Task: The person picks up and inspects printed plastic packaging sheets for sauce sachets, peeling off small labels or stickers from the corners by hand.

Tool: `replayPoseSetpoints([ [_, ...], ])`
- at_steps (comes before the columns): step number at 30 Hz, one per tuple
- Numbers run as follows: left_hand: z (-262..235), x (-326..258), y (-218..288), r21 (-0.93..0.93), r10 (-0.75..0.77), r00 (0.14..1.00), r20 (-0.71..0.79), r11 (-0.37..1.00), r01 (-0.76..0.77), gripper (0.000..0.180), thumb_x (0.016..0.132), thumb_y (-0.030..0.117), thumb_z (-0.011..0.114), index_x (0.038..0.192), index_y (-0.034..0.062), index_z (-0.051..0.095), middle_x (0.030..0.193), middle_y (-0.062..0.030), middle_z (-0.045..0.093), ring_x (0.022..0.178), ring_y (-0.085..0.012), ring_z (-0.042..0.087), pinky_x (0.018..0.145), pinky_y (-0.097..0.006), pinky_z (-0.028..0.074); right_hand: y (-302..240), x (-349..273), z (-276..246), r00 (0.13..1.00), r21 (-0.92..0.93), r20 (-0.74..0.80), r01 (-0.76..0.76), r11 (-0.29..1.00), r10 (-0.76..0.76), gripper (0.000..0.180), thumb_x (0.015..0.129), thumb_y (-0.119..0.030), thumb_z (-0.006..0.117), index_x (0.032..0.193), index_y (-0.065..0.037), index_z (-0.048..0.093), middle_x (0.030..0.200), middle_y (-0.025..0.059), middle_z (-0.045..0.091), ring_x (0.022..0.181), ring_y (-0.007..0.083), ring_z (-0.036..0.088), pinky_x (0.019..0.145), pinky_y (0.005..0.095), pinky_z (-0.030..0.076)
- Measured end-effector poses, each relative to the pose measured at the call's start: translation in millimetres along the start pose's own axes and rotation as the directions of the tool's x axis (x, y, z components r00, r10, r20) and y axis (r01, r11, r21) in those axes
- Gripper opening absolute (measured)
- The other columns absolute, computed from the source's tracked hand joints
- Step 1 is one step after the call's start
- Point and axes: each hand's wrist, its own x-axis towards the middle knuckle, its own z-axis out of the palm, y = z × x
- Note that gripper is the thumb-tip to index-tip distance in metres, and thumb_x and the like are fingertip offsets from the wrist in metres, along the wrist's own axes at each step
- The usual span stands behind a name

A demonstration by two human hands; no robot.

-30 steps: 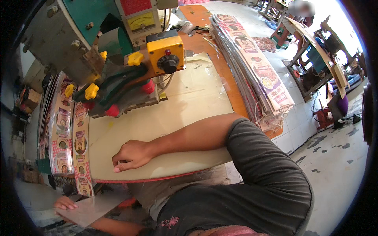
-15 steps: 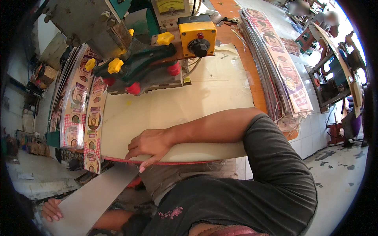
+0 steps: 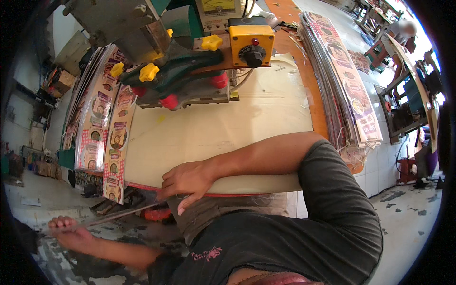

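Between both hands, a blurry edge-on sheet.

A mat covers the middle of the desk. Over the mat's far left part sits a press, with a control box at its right and a meter unit farther back. A strip lies along the mat's left edge, its near end jutting past the near edge; left of it stands a stack of sheets. Another stack runs along the desk's right side. The right hand lies at the mat's near edge; the left hand is near left, off the desk, holding a thin sheet that slants toward the right hand. At far right, on the floor, stands a second desk.
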Motion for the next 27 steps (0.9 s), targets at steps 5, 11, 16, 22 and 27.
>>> replayPoseSetpoints([
  [5,4.6,-2.9,-45.3,0.197,-0.042,0.984,-0.175,0.977,0.077,0.025,0.104,0.026,0.068,0.117,0.0074,0.058,0.095,-0.0010,0.055,0.084,-0.0122,0.053,0.073,-0.025,0.046,-1.7,2.1,-1.8,0.997,0.024,0.046,-0.058,0.998,0.057,0.073,0.094,-0.058,0.067,0.139,-0.001,0.058,0.112,0.0228,0.068,0.106,0.0428,0.062,0.092,0.0525,0.050],
  [11,-38.8,-38.7,-129.0,0.049,-0.215,0.970,0.117,0.976,0.211,0.032,0.099,0.024,0.075,0.122,0.0069,0.059,0.106,-0.0044,0.063,0.092,-0.0158,0.062,0.075,-0.029,0.053,2.8,-0.4,-0.1,0.992,0.070,0.034,-0.122,0.990,0.119,0.066,0.096,-0.053,0.067,0.139,-0.004,0.058,0.116,0.0222,0.068,0.110,0.0424,0.061,0.095,0.0524,0.050],
  [16,-76.6,-100.9,-178.3,0.032,-0.366,0.916,0.163,0.930,0.366,0.043,0.098,0.021,0.076,0.133,0.0041,0.057,0.121,-0.0088,0.066,0.106,-0.0195,0.066,0.094,-0.038,0.058,-5.9,2.8,-10.2,0.978,0.216,-0.012,-0.201,0.956,0.209,0.059,0.100,-0.049,0.065,0.133,0.000,0.061,0.114,0.0224,0.069,0.110,0.0400,0.065,0.096,0.0497,0.052],
  [22,-82.1,-130.4,-169.0,0.166,-0.344,0.931,0.120,0.932,0.323,0.036,0.104,0.020,0.068,0.133,0.0022,0.059,0.131,-0.0130,0.064,0.122,-0.0273,0.062,0.113,-0.053,0.046,-1.4,4.9,-12.2,0.943,0.368,-0.013,-0.305,0.878,0.333,0.051,0.105,-0.042,0.063,0.131,0.002,0.062,0.116,0.0207,0.068,0.110,0.0309,0.069,0.093,0.0429,0.055],
  [27,-52.3,-105.5,-106.5,-0.112,-0.219,0.974,-0.050,0.971,0.212,0.049,0.108,0.033,0.061,0.148,0.0090,0.051,0.150,-0.0127,0.055,0.138,-0.0317,0.053,0.119,-0.055,0.040,5.5,5.1,-9.9,0.870,0.467,-0.213,-0.309,0.828,0.444,0.053,0.110,-0.049,0.050,0.123,0.000,0.065,0.104,0.0157,0.071,0.095,0.0258,0.069,0.086,0.0379,0.055],
])
